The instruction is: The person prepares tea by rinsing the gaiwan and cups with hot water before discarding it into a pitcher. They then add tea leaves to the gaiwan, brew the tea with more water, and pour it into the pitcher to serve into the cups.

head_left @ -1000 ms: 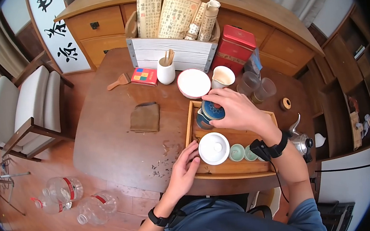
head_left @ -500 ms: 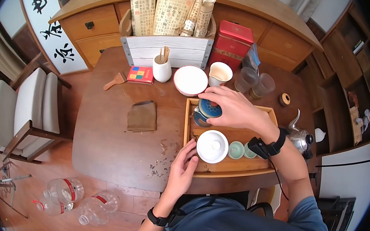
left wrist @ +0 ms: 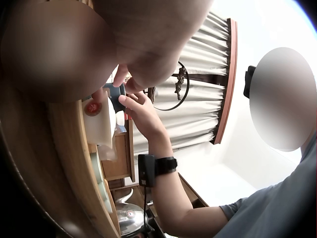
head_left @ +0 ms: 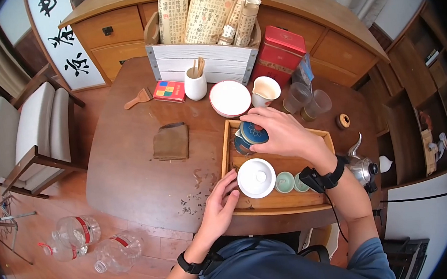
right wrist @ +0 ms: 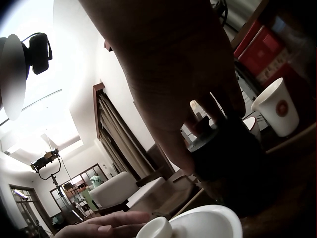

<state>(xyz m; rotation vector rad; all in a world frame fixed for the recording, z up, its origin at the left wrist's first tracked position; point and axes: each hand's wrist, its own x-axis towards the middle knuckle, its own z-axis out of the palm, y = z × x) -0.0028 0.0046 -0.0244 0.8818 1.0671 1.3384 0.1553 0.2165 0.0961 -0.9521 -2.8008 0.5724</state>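
My right hand (head_left: pixel 283 135) reaches over a blue lidded pot (head_left: pixel 243 145) at the tray's back left corner. Thumb and fingers grip it around its flower-patterned lid (head_left: pixel 255 131). In the right wrist view the pot (right wrist: pixel 225 163) is dark and partly covered by the hand. A white lidded bowl (head_left: pixel 256 178) with a round knob stands in front of it on the wooden tray (head_left: pixel 284 209). My left hand (head_left: pixel 220 201) lies at the tray's left edge, its fingers loosely bent and fingertips beside the bowl. Pale green cups (head_left: pixel 284 182) stand right of the bowl.
Behind the tray stand a white dish (head_left: pixel 230 98), a white pitcher (head_left: pixel 265 89), clear glasses (head_left: pixel 297 97) and a red tin (head_left: pixel 279 53). A folded brown cloth (head_left: pixel 171 142) lies to the left, near scattered tea leaves (head_left: pixel 192 203). A metal kettle (head_left: pixel 362 169) stands right of the tray.
The head view has shifted slightly. Both hands keep their places, the right on the blue pot and the left beside the white bowl.
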